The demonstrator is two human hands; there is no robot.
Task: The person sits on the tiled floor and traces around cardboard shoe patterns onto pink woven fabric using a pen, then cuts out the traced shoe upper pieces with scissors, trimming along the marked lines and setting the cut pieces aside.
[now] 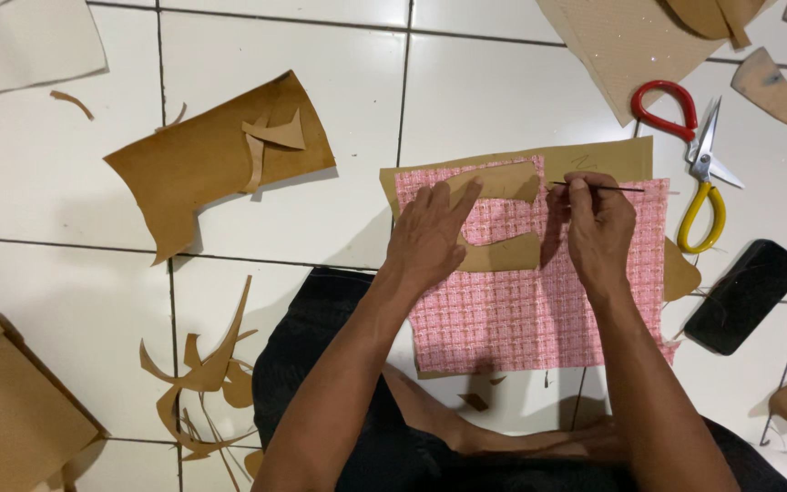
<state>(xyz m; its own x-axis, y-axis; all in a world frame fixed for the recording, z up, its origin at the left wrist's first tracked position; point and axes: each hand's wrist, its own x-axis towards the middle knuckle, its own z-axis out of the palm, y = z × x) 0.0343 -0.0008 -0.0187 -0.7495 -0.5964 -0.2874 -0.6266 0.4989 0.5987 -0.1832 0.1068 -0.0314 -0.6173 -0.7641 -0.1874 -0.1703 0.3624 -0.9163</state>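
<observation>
Pink fabric [539, 310], woven check, lies flat on the white tile floor [47, 191] over a tan sheet [612, 157] that shows along its top edge. Paper pattern [501, 219], tan and curved, rests on the fabric's upper half. Left hand [430, 239], fingers spread flat, presses on the pattern. Right hand [599, 228], closed in a pinch, holds a thin dark pen [614, 189] lying level beside the pattern's right end; whether its tip touches the fabric cannot be told. Scissors [701, 164], one red and one yellow handle, lie just right of the fabric. Black phone [745, 295] lies face down near the fabric's lower right. Brown leather piece [211, 164], with cut strips on it, lies well apart at left. Tan offcuts [202, 383] lie scattered at lower left.
</observation>
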